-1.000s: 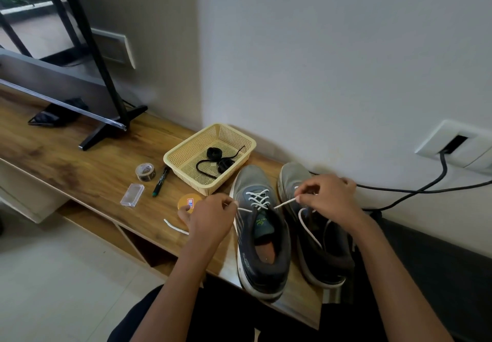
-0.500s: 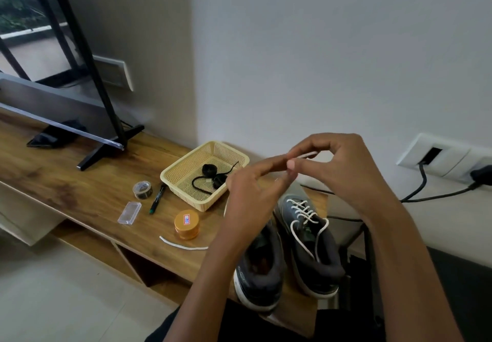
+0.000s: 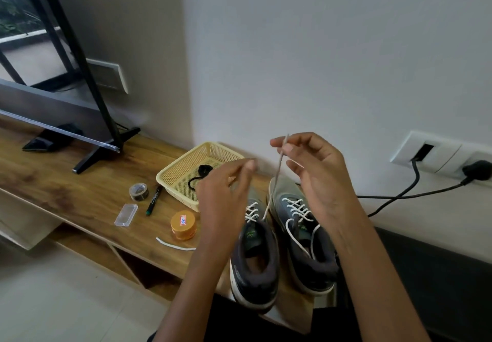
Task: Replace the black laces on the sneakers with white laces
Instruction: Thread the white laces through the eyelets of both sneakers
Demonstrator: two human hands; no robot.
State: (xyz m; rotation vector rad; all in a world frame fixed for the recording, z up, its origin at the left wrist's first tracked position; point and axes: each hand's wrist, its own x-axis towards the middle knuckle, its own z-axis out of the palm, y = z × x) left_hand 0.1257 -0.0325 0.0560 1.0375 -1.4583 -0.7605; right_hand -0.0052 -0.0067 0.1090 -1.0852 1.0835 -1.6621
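We scan from 9 o'clock across: tape roll (image 3: 138, 191), marker pen (image 3: 153, 200), clear plastic case (image 3: 126, 214), all idle on the wooden shelf (image 3: 66, 190). At about 11 o'clock from the shoes sits the yellow basket (image 3: 186, 167) with the black laces (image 3: 200, 175) coiled inside, so we judge removal done. An orange tub (image 3: 183, 224) and a short white lace scrap (image 3: 174, 245) lie just left of the shoes.

Left sneaker (image 3: 254, 259): white lacing crossed through the lower eyelets. Our left hand (image 3: 226, 195) hangs above it, fingers pinched; whether it holds a lace end we cannot tell, it is blurred. Our right hand (image 3: 314, 171) pinches the white lace (image 3: 279, 166), drawn taut upward at 12 o'clock from that shoe.

Right sneaker (image 3: 300, 227): white lace threaded, ends loose inside the collar.

Left to do, by our reckoning: top eyelets, tying
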